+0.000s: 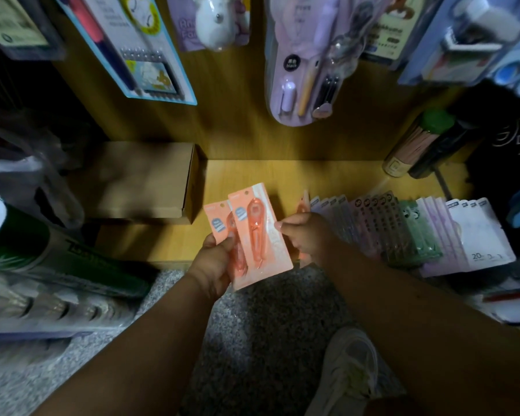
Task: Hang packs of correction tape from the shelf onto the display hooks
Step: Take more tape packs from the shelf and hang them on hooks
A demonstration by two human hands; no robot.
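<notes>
The left hand (215, 259) grips two orange packs (254, 235) of correction tape, fingers closed around their lower left edge, the packs fanned and held upright above the front edge of the shelf (327, 178). The right hand (305, 235) pinches the right edge of the front pack, thumb and fingers closed on it. One more orange pack (303, 205) stands on the shelf just behind the right hand, at the left end of a row of packs (403, 229) in purple, pink, green and white that lean against one another along the shelf. A cardboard box (141, 181) sits at the shelf's left side. Above, other stationery hangs on the wooden back panel (231, 115); the hooks themselves cannot be made out, and no correction tape is seen hanging. Judged progress: early. Packs are being collected in hand; hanging is not yet done, and most of the stock remains on the shelf.
</notes>
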